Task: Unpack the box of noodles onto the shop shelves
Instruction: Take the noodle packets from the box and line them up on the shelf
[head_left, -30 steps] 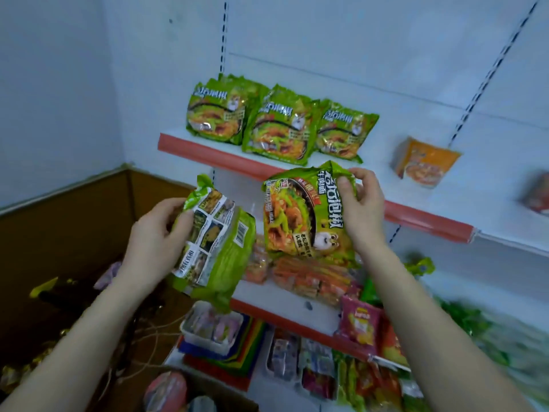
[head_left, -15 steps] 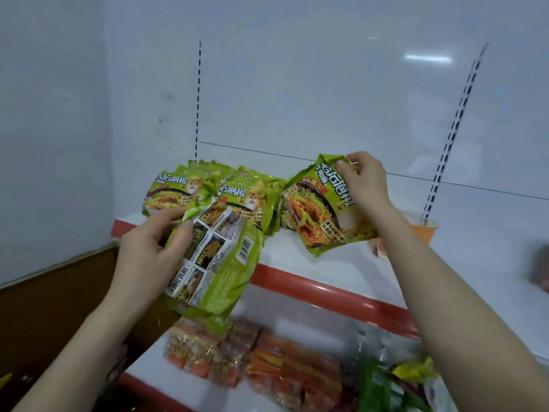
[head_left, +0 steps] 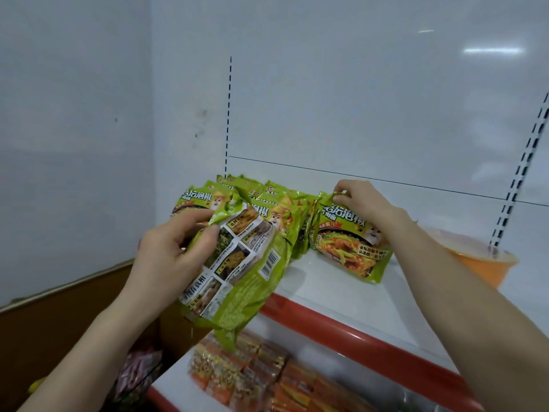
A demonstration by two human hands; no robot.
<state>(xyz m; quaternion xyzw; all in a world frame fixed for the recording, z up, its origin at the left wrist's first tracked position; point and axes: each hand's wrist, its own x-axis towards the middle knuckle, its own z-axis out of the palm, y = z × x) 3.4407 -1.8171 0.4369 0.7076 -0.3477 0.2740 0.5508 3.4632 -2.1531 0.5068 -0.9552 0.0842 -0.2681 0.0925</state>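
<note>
Left hand [head_left: 166, 257], right hand [head_left: 361, 203] grip packs [head_left: 237, 278]; orange packet [head_left: 481, 263] beside.

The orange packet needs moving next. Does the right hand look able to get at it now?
Probably not yet: the right hand pinches a green noodle packet; the orange packet lies unblocked beside its forearm.

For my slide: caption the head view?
Right hand pinches a noodle packet on the shelf; left hand holds another packet.

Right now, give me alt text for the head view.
The right hand pinches the top of a green noodle packet resting on the white shelf beside a row of matching packets; the left hand holds a second packet, back side showing, in front of the shelf.
</note>
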